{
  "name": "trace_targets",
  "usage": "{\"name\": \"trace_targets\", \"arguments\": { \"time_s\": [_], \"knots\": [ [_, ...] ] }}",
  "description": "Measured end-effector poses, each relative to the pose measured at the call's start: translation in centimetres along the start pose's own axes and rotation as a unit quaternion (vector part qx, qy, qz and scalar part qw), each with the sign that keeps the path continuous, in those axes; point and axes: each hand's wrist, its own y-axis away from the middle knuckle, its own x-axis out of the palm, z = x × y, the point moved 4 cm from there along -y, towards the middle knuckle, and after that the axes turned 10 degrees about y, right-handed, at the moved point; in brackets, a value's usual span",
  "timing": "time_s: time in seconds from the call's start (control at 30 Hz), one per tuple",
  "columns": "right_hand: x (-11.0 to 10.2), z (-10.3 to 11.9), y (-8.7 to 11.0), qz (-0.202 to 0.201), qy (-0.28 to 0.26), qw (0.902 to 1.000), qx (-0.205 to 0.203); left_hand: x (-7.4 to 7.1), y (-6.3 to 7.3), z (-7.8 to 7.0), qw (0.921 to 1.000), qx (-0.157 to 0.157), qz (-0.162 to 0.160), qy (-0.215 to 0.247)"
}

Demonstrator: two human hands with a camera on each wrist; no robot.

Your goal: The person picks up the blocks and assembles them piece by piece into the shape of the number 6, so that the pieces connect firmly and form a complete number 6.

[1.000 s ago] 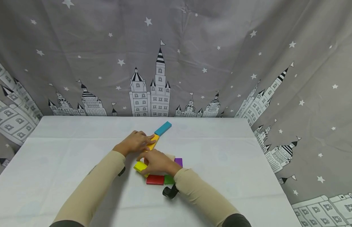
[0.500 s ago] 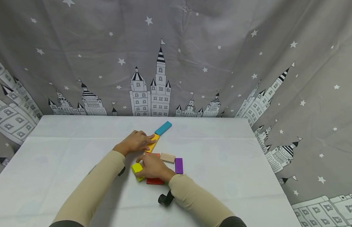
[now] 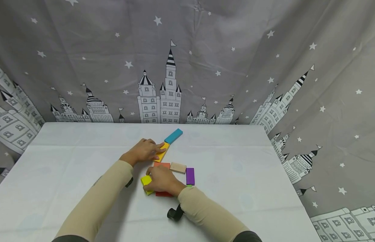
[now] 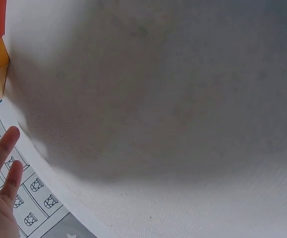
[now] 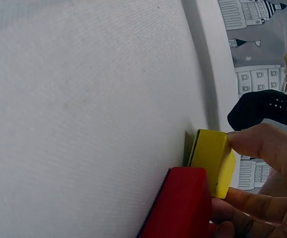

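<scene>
My right hand (image 3: 163, 178) pinches a bright yellow block (image 5: 210, 159) between thumb and fingertips, at the left end of a ring of coloured blocks. Right beside it is a red block (image 5: 180, 206), partly under my hand in the head view. Further back, my left hand (image 3: 144, 150) lies with extended fingers on an amber block (image 3: 163, 153); two of its fingers stick out straight in the left wrist view. A blue block (image 3: 173, 135) continues the slanted line from the amber one. An orange block (image 3: 163, 165) sits just below the amber block's near end.
A natural wood block (image 3: 178, 167) and a purple block (image 3: 190, 176) form the ring's far right side. A sliver of green block (image 3: 189, 185) shows beneath the right sleeve. White cloth (image 3: 235, 161) covers the table, with a grey castle-print curtain (image 3: 223, 40) behind.
My right hand has shifted the yellow block a little left and turned it to a steeper angle. The wood and purple blocks are less covered now. The left hand stays in place.
</scene>
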Motion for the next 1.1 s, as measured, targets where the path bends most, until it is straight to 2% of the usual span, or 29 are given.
{"name": "trace_targets", "arguments": {
  "time_s": [0.47, 0.6, 0.7, 0.87, 1.1],
  "knots": [
    [0.4, -0.2, 0.1, -0.005, 0.004, 1.0000, 0.002, 0.0, 0.0, 0.0, 1.0000, 0.004, -0.006, -0.002],
    [-0.1, -0.8, 0.5, 0.000, -0.028, 0.9995, -0.016, 0.0, -0.1, 0.0, 1.0000, 0.002, -0.008, 0.000],
    [-0.4, -1.4, 0.7, 0.001, -0.055, 0.9974, -0.045, 0.0, 0.0, 0.1, 0.9999, 0.004, -0.010, -0.004],
    [-1.0, -2.7, 1.4, -0.003, -0.068, 0.9933, -0.093, -0.1, 0.1, 0.1, 1.0000, 0.001, -0.008, -0.003],
    [-0.9, -3.9, 2.9, 0.001, -0.071, 0.9931, -0.093, 0.1, -0.1, 0.3, 1.0000, -0.004, 0.000, 0.003]
  ]
}}
